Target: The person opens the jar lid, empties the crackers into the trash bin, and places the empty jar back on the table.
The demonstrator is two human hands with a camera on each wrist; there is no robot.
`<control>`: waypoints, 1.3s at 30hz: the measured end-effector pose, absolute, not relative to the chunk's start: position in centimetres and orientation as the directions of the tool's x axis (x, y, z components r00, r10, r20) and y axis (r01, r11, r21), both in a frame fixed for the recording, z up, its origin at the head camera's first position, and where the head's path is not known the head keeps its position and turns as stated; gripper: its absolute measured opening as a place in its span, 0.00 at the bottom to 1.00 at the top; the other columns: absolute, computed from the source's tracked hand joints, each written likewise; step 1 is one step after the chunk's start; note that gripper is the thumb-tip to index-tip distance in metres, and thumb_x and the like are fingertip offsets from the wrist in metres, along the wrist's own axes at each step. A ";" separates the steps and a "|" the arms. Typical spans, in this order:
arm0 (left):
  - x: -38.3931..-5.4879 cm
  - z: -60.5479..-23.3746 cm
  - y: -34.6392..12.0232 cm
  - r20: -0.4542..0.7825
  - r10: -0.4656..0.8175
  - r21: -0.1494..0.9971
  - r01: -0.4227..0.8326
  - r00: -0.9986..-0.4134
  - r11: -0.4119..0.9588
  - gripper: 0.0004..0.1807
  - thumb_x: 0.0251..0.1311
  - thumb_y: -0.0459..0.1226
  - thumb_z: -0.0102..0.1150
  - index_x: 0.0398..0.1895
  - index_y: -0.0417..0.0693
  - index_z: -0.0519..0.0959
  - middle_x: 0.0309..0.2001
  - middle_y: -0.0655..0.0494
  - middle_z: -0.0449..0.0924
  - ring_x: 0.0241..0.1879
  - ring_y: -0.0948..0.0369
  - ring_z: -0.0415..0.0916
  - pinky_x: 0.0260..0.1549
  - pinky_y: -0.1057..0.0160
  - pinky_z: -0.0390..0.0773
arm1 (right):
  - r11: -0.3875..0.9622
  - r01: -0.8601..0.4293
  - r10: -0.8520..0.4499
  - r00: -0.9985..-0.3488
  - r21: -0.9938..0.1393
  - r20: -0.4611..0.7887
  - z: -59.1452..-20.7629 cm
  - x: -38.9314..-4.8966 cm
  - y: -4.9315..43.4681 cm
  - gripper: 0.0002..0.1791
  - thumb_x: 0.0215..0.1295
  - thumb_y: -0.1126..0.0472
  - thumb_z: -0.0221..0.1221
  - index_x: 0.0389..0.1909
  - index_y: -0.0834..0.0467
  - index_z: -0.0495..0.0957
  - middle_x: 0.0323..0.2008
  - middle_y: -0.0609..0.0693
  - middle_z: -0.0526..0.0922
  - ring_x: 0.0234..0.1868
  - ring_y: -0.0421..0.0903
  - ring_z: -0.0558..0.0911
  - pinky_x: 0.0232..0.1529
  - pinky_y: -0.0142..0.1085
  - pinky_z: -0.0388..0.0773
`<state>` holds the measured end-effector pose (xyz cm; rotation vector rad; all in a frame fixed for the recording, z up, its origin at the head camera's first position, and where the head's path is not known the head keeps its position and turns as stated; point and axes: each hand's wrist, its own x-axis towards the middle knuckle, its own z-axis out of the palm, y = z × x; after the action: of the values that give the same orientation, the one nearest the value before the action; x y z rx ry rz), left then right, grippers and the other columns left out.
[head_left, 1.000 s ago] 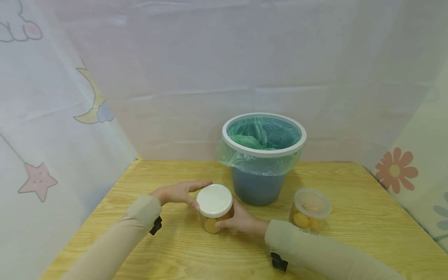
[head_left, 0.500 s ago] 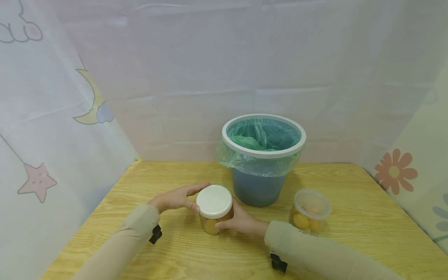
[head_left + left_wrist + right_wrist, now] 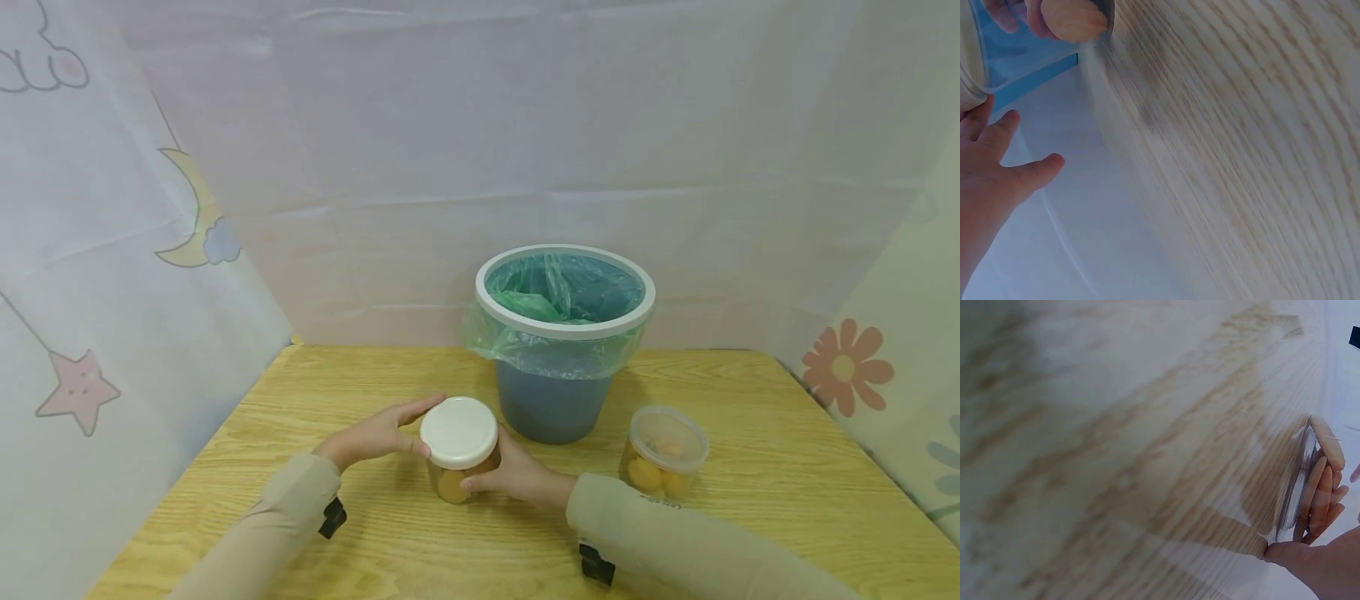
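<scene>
On the wood-grain counter (image 3: 420,550), a blue-grey waste bin (image 3: 553,408) with a white rim is lined with a green plastic bag (image 3: 558,350), whose edge is folded down over the outside. In front of the bin and to its left, a clear screw-top jar (image 3: 447,487) is seen upright, with its white lid (image 3: 459,431) still on; a rounded yellow-orange piece (image 3: 1075,20) is visible through its wall. The jar is clasped by the right hand (image 3: 521,475), the thumb laid across the near side and the other fingers mostly hidden behind. The lid's edge is held from the left between the thumb and fingers of the left hand (image 3: 378,431); in the left wrist view the outer fingers are spread apart.

In front of the bin and to its right, a clear plastic tub (image 3: 627,460) with a translucent lid (image 3: 686,442) is placed, and yellow balls (image 3: 646,473) are contained in it. Behind the bin, a pale fabric backdrop (image 3: 390,125) is hung; to the bin's left it is printed with a yellow moon (image 3: 187,250) and a pink star (image 3: 79,389), and to its right with a red flower (image 3: 843,367).
</scene>
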<state>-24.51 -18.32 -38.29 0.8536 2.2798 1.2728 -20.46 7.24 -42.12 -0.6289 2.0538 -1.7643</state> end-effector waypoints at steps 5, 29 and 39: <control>-23.9 -38.3 -18.3 -0.048 0.648 0.856 0.303 -0.760 0.419 0.51 0.56 0.51 0.68 0.77 0.46 0.51 0.75 0.44 0.48 0.73 0.44 0.44 0.66 0.37 0.50 | 0.114 -0.101 -0.550 -0.835 -0.988 0.021 -42.2 -20.4 7.2 0.53 0.57 0.67 0.69 0.74 0.62 0.42 0.69 0.61 0.56 0.68 0.62 0.59 0.67 0.60 0.52; -22.4 -38.6 -17.9 -0.030 0.576 0.860 0.272 -0.817 0.431 0.50 0.56 0.51 0.66 0.77 0.46 0.51 0.75 0.41 0.47 0.72 0.36 0.40 0.62 0.29 0.48 | 0.117 -0.091 -0.553 -0.833 -0.989 0.011 -42.3 -20.5 7.2 0.54 0.57 0.66 0.69 0.75 0.62 0.41 0.70 0.62 0.54 0.69 0.63 0.58 0.67 0.60 0.53; -22.0 -38.3 -17.7 -0.049 0.554 0.873 0.234 -0.831 0.429 0.50 0.56 0.50 0.67 0.77 0.47 0.51 0.75 0.41 0.46 0.73 0.38 0.39 0.62 0.29 0.46 | 0.121 -0.084 -0.546 -0.838 -0.989 0.005 -42.2 -20.5 7.3 0.54 0.57 0.66 0.69 0.75 0.62 0.42 0.70 0.61 0.55 0.68 0.63 0.59 0.67 0.60 0.53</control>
<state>-22.00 -17.67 -38.30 0.6763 2.3581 1.3622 -20.54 7.26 -42.25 -0.6121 2.0461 -1.7659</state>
